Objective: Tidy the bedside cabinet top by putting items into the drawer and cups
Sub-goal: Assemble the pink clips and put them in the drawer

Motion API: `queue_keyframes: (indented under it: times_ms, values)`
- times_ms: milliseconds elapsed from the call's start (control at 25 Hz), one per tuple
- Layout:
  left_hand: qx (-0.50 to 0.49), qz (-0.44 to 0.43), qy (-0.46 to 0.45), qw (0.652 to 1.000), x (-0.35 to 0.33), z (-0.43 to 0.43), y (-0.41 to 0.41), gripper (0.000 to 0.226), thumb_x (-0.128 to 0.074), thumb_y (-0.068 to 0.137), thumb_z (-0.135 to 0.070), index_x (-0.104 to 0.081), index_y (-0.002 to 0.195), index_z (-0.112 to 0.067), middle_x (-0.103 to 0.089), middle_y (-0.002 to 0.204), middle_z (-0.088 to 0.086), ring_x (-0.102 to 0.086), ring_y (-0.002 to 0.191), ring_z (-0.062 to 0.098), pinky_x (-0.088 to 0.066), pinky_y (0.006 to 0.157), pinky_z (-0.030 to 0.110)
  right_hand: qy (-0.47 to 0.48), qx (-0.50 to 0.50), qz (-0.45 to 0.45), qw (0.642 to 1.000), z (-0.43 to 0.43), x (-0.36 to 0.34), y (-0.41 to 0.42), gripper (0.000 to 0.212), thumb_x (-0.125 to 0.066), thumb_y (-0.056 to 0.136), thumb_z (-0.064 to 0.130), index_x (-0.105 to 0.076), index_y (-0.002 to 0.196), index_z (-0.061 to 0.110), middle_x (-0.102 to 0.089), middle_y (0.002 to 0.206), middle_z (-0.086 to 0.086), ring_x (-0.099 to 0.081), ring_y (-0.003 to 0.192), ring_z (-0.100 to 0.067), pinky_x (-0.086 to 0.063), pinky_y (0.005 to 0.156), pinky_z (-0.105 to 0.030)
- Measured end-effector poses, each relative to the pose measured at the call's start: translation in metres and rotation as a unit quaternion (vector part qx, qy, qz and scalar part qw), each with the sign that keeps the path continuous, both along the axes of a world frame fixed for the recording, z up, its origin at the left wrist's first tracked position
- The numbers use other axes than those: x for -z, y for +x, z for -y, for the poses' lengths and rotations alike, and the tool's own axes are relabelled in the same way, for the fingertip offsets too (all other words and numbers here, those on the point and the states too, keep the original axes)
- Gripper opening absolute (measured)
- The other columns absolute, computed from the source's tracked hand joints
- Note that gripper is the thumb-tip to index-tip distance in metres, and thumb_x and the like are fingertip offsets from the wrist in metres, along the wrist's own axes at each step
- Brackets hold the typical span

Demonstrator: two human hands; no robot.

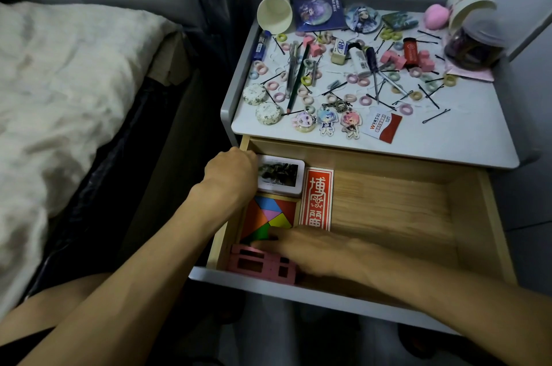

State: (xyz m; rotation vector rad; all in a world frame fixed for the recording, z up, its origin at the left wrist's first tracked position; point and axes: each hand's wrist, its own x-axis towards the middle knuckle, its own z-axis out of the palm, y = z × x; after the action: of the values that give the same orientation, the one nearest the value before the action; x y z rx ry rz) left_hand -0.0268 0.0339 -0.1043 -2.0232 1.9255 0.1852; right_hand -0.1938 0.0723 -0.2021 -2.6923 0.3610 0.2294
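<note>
Drawer (491, 216) of the bedside cabinet stands pulled out toward the near side, both hands inside its left half. The left hand (230, 171) reaches to the far-left corner, fingers curled against the left edge of a white tin (282, 175) – whether they grip it I cannot tell, since the knuckles hide the fingertips. The right hand (316, 252) lies flat, fingers straight and pointing left, tips on the near edge of a coloured tangram puzzle (268, 217), just beyond a pink slotted plastic piece (260, 265) in the near-left corner. A red card (318, 195) with large characters lies right of the tin – its near end is under the right hand, which is blurred. On the cabinet top (466, 138), hair ties and bobby pins lie scattered; a paper cup (274, 12) lies tipped at far left.
</note>
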Motion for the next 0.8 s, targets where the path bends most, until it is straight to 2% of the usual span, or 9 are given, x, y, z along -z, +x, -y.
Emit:
queue_keyframes:
  times_ms: [160, 240, 320, 400, 480, 560, 600, 680, 800]
  values:
    - [-0.01, -0.015, 0.003, 1.0, 0.001, 0.001, 0.0, 0.027, -0.053, 0.095, -0.015, -0.056, 0.122, -0.008, -0.06, 0.111, 0.013, -0.063, 0.098, 0.031, -0.048, 0.068, 0.034, -0.022, -0.058, 0.027, 0.998, 0.002, 0.015, -0.005, 0.038, -0.035, 0.105, 0.039, -0.041, 0.142, 0.031, -0.045, 0.143, -0.003, -0.047, 0.128, -0.029, -0.04, 0.106, -0.051]
    - [-0.008, -0.018, 0.001, 1.0, 0.002, 0.001, 0.001, 0.028, -0.052, 0.095, -0.014, -0.056, 0.123, -0.009, -0.06, 0.112, 0.014, -0.062, 0.099, 0.031, -0.047, 0.067, 0.034, -0.006, -0.039, 0.016, 0.999, 0.001, 0.006, -0.002, 0.038, -0.038, 0.105, 0.036, -0.039, 0.143, 0.031, -0.046, 0.142, -0.002, -0.049, 0.126, -0.025, -0.043, 0.104, -0.045]
    - [-0.012, -0.016, 0.006, 1.0, 0.002, 0.002, 0.002, 0.028, -0.05, 0.095, -0.012, -0.055, 0.122, -0.008, -0.059, 0.112, 0.014, -0.061, 0.1, 0.032, -0.046, 0.066, 0.034, 0.048, 0.03, -0.026, 0.998, 0.0, -0.012, 0.001, 0.05, -0.048, 0.101, 0.019, -0.031, 0.147, 0.033, -0.044, 0.142, -0.001, -0.053, 0.12, -0.022, -0.048, 0.096, -0.034]
    - [-0.018, -0.007, 0.013, 1.0, 0.001, 0.002, 0.002, 0.028, -0.048, 0.095, -0.011, -0.054, 0.122, -0.007, -0.058, 0.111, 0.014, -0.06, 0.101, 0.032, -0.045, 0.066, 0.034, 0.051, 0.062, -0.058, 0.995, 0.001, -0.031, -0.001, 0.071, -0.056, 0.093, 0.005, -0.024, 0.152, 0.03, -0.04, 0.145, -0.004, -0.052, 0.118, -0.023, -0.045, 0.085, -0.025]
    - [-0.025, 0.014, 0.006, 1.0, -0.005, 0.0, -0.001, 0.028, -0.047, 0.096, -0.01, -0.054, 0.123, -0.006, -0.058, 0.111, 0.014, -0.06, 0.101, 0.031, -0.044, 0.066, 0.034, 0.055, 0.077, -0.058, 0.994, 0.009, -0.048, -0.006, 0.074, -0.057, 0.091, 0.002, -0.023, 0.153, 0.024, -0.038, 0.146, -0.007, -0.053, 0.113, -0.02, -0.037, 0.075, -0.019]
    - [-0.028, 0.036, -0.031, 0.998, -0.015, -0.002, -0.005, 0.026, -0.047, 0.097, -0.014, -0.054, 0.121, -0.008, -0.058, 0.111, 0.013, -0.062, 0.098, 0.031, -0.043, 0.065, 0.035, 0.115, 0.129, -0.014, 0.985, 0.018, -0.064, -0.015, 0.06, -0.051, 0.096, 0.002, -0.031, 0.151, 0.017, -0.04, 0.145, -0.009, -0.053, 0.111, -0.015, -0.041, 0.081, -0.016]
    - [-0.024, 0.028, -0.064, 0.997, -0.019, -0.001, -0.006, 0.024, -0.047, 0.097, -0.018, -0.056, 0.118, -0.009, -0.059, 0.111, 0.013, -0.062, 0.097, 0.032, -0.042, 0.065, 0.035, 0.113, 0.161, 0.014, 0.98, 0.024, -0.073, -0.022, 0.055, -0.053, 0.096, 0.003, -0.039, 0.148, 0.015, -0.044, 0.141, -0.01, -0.052, 0.115, -0.019, -0.043, 0.091, -0.023]
    - [-0.026, -0.058, -0.134, 0.989, -0.027, 0.004, -0.009, 0.023, -0.051, 0.095, -0.028, -0.06, 0.11, -0.012, -0.064, 0.107, 0.012, -0.064, 0.093, 0.034, -0.046, 0.069, 0.033, 0.068, 0.238, 0.035, 0.968, 0.04, -0.095, -0.041, 0.049, -0.062, 0.091, 0.009, -0.05, 0.139, 0.017, -0.054, 0.127, -0.005, -0.052, 0.115, -0.018, -0.043, 0.098, -0.033]
    - [-0.029, -0.298, -0.171, 0.938, -0.044, 0.022, -0.027, 0.021, -0.06, 0.092, -0.034, -0.07, 0.103, -0.019, -0.072, 0.098, 0.006, -0.069, 0.085, 0.026, -0.058, 0.075, 0.04, 0.02, 0.348, 0.1, 0.932, 0.075, -0.131, -0.078, 0.035, -0.063, 0.092, 0.014, -0.062, 0.126, 0.021, -0.065, 0.107, 0.003, -0.058, 0.09, -0.005, -0.049, 0.081, -0.023]
